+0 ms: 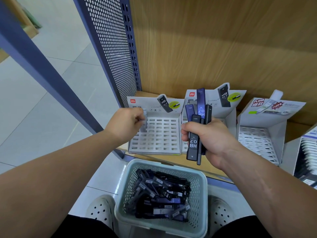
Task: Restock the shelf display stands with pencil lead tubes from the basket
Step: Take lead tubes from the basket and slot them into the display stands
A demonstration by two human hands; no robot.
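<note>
Right grip (211,140) clasps tubes (193,146) mid-length.

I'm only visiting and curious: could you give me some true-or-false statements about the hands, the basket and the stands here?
1. The right hand grips a bundle of dark tubes. True.
2. The basket is empty. False: it holds loose tubes.
3. The left hand pinches a pale tube at the left display stand. True.
4. The basket sits on the shelf. False: it stands lower, between the person's shoes.
</note>
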